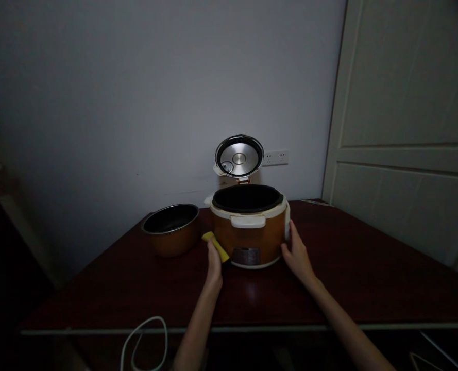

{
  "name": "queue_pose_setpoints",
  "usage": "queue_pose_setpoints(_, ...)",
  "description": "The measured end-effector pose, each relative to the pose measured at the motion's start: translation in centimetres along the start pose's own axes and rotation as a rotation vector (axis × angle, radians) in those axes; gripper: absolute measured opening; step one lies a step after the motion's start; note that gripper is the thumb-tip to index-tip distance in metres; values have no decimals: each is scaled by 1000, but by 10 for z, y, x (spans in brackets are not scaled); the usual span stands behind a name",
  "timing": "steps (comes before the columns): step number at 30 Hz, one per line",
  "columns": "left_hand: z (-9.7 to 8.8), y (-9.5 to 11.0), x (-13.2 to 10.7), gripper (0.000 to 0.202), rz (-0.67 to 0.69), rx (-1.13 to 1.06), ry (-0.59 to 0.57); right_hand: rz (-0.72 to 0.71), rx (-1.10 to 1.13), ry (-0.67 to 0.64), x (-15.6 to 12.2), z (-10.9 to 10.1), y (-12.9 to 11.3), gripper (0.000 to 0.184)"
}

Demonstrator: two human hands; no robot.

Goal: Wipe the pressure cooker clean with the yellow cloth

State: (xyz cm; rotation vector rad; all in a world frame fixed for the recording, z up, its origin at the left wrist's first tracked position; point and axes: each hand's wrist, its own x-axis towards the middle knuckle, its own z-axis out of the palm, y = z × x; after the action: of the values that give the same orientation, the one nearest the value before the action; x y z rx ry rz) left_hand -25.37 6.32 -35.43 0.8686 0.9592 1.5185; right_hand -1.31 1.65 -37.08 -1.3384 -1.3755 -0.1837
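Left grip (214,264): holding yellow sponge (220,249) | right grip (299,258): wide, against cooker (257,238) | front label (246,256): unreadable

No lettering, brand or number comes through legibly on my feed. I can make out a grey label (246,256) low on the front of the orange-and-white cooker (252,236), but its print is too small and dim for me. A faint mark (224,183) below the cooker's raised lid (248,157) is equally unreadable.
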Motion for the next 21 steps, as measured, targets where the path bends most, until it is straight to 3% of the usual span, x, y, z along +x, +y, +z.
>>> queue_pose_setpoints(3, -7, 10, 0, 35, -39, 22, 86, 23, 26, -10, 0, -2, 1, 72)
queue_pose_setpoints(6, -14, 23, -2, 30, -62, 25, 45, 46, 25, 8, -9, -5, -8, 69)
queue_pose_setpoints(12, -21, 44, -2, 39, -13, 82, -33, -89, 56, 70, -60, -15, -66, 60)
queue_pose_setpoints(15, -28, 51, -4, 31, 32, 105, -12, -217, 118, 1, -79, -15, -93, 56)
queue_pose_setpoints(18, -38, 62, -16, 26, 124, 99, 6, -305, 188, -98, -81, -11, -112, 53)
queue_pose_setpoints(21, -45, 74, -33, 24, 126, 113, -77, -243, 288, -156, -71, -8, -126, 46)
